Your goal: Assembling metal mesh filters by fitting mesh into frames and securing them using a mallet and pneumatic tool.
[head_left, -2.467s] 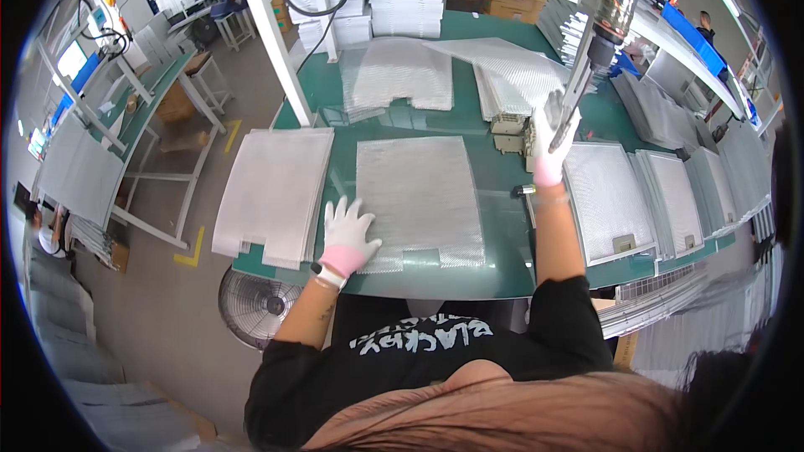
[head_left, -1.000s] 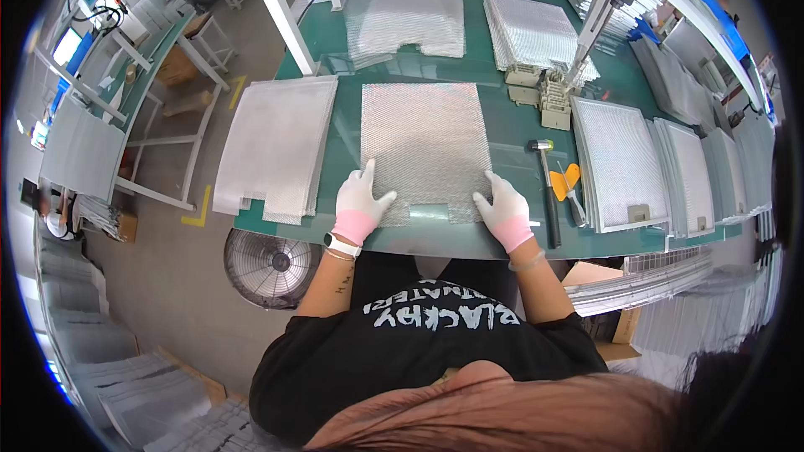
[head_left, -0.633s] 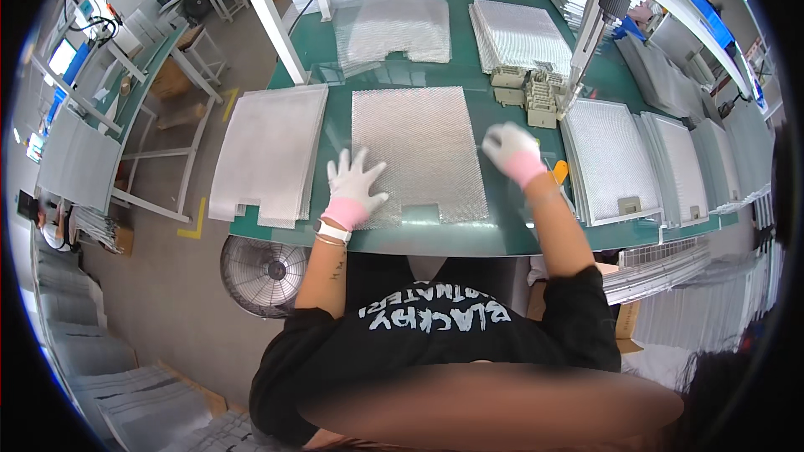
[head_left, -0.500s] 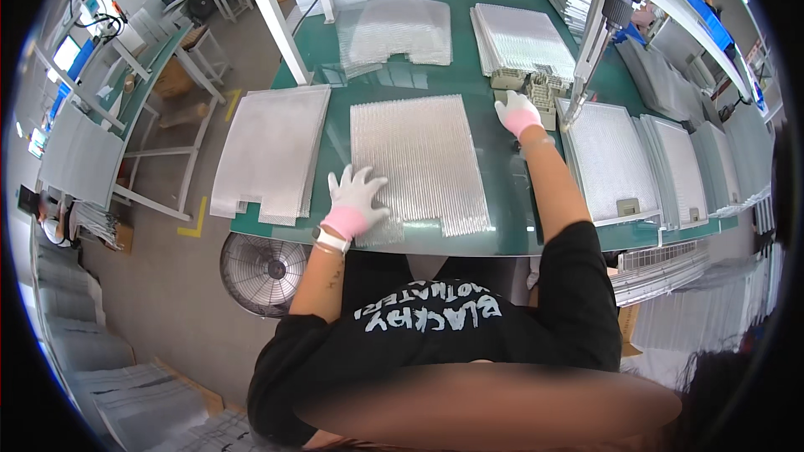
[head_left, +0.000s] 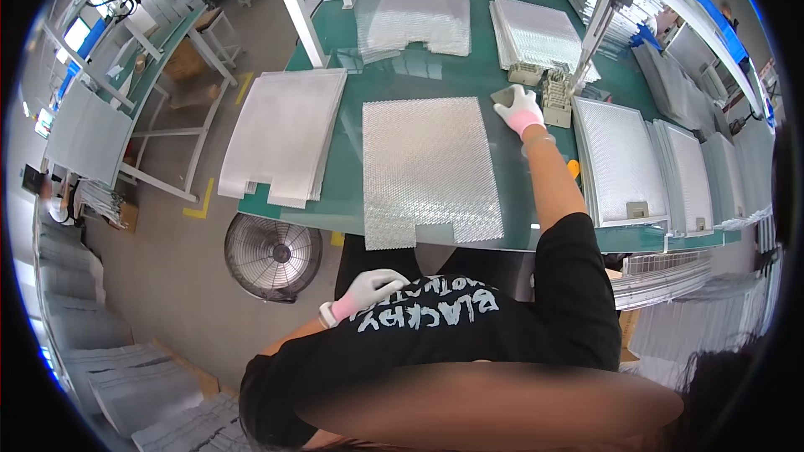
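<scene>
A silver mesh sheet (head_left: 427,167) with a notch in its near edge lies flat on the green table (head_left: 343,184) in front of me. My right hand (head_left: 521,110), in a white glove with a pink cuff, reaches to the far right of the sheet. Its fingers close on a small grey flat piece (head_left: 502,95) beside a cluster of small metal parts (head_left: 554,96). My left hand (head_left: 367,289), gloved the same way, is drawn back against my black shirt below the table's near edge. Its fingers are loosely apart and it holds nothing.
A stack of similar mesh sheets (head_left: 285,134) overhangs the table's left side. Framed filters (head_left: 620,159) lie at the right, more mesh stacks (head_left: 536,33) and clear sheets (head_left: 410,21) at the back. A white post (head_left: 297,4) rises far left. A round fan (head_left: 272,255) stands on the floor.
My left hand has left the mesh sheet and pulled back to my torso. My right hand stays stretched out at the small parts on the far right.
</scene>
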`<state>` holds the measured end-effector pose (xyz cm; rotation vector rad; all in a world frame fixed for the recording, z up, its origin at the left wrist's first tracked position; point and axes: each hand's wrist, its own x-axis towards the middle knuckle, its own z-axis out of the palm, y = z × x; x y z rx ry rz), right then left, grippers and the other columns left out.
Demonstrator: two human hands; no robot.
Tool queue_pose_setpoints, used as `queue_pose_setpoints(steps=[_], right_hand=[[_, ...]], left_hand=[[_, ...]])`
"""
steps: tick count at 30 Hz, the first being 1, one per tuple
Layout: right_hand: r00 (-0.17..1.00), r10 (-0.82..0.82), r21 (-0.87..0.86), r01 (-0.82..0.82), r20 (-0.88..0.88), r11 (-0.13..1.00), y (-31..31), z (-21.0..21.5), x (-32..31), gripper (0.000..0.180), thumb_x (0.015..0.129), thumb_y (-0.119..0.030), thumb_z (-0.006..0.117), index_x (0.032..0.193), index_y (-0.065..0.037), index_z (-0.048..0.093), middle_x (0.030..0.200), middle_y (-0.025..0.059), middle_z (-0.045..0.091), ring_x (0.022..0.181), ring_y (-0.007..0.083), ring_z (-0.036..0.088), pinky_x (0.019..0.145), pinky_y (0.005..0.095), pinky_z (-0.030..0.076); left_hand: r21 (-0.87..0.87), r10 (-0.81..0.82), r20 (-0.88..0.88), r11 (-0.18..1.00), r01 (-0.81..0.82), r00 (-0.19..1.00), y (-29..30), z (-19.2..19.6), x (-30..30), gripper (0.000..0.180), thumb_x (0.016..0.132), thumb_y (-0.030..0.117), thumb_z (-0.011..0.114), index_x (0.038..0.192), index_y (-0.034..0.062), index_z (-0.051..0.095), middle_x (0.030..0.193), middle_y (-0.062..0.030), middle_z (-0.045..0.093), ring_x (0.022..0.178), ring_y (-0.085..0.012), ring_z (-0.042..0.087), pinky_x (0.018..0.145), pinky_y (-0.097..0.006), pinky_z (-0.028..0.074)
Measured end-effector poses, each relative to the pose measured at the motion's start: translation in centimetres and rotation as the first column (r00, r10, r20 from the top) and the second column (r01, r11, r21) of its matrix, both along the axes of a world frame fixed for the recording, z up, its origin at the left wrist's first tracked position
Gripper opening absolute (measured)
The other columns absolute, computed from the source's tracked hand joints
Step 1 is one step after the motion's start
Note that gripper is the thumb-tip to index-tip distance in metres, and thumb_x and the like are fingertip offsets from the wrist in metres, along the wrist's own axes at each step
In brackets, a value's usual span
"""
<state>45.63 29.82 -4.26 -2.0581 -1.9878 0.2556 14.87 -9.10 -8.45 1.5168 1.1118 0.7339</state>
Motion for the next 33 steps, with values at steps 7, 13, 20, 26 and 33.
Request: queue_pose_setpoints(steps=[7, 13, 20, 26, 33], right_hand=[[0.973, -0.155, -0.033, 0.151, -0.169, 0.988, -0.1, -0.6, 1.0, 0.092, 0.065, -0.037, 0.084, 0.137, -0.007, 0.037, 0.128, 0.0240, 0.053, 0.111, 0.0359, 0.060, 0.097, 0.0400, 0.049], [0.963, 0.043, 0.229, 0.019, -0.265, 0.973, -5.0, 1.3, 1.1, 0.040, 0.086, -0.029, 0.063, 0.107, 0.004, 0.057, 0.099, 0.0273, 0.066, 0.099, 0.0418, 0.063, 0.087, 0.0445, 0.049], [0.424, -0.009, -0.271, -0.563, -0.906, 0.781, -28.1, 3.6, -4.6, 0.018, 0.092, -0.015, 0.059, 0.103, -0.002, 0.060, 0.078, 0.0010, 0.063, 0.064, 0.0070, 0.056, 0.060, 0.0234, 0.048], [0.020, -0.396, -0.357, -0.473, -0.918, 0.805, -34.4, -7.3, -6.7, 0.023, 0.099, -0.022, 0.053, 0.110, -0.002, 0.053, 0.077, 0.0020, 0.058, 0.060, 0.0072, 0.053, 0.054, 0.0218, 0.045], [0.192, -0.349, -0.399, -0.439, -0.917, 0.805, -33.6, -7.5, -6.9, 0.021, 0.097, -0.021, 0.057, 0.097, -0.001, 0.059, 0.065, 0.0002, 0.056, 0.052, 0.0070, 0.049, 0.048, 0.0232, 0.040]], left_hand=[[-0.680, 0.617, 0.603, 0.729, -0.079, 0.506, 2.7, -3.2, 3.6, 0.031, 0.100, 0.031, 0.053, 0.111, 0.0016, 0.053, 0.112, -0.0161, 0.058, 0.100, -0.0238, 0.059, 0.085, -0.037, 0.051], [-0.688, 0.674, 0.488, 0.688, -0.230, 0.555, 3.8, -3.5, 4.8, 0.033, 0.099, 0.028, 0.055, 0.109, -0.0032, 0.057, 0.103, -0.0140, 0.064, 0.091, -0.0222, 0.063, 0.080, -0.035, 0.052], [-0.645, 0.652, 0.514, 0.722, -0.250, 0.557, 3.3, -3.4, 4.7, 0.030, 0.101, 0.023, 0.051, 0.111, -0.0046, 0.057, 0.106, -0.0160, 0.064, 0.096, -0.0243, 0.064, 0.086, -0.038, 0.051], [-0.609, 0.654, 0.532, 0.737, -0.294, 0.537, 3.2, -5.2, 4.9, 0.034, 0.100, 0.024, 0.053, 0.110, -0.0079, 0.060, 0.103, -0.0137, 0.067, 0.094, -0.0205, 0.067, 0.087, -0.033, 0.053], [-0.556, 0.595, 0.448, 0.770, -0.313, 0.667, 2.2, -5.4, 4.8, 0.029, 0.100, 0.022, 0.053, 0.111, -0.0043, 0.060, 0.100, -0.0117, 0.066, 0.090, -0.0184, 0.063, 0.083, -0.033, 0.050]])
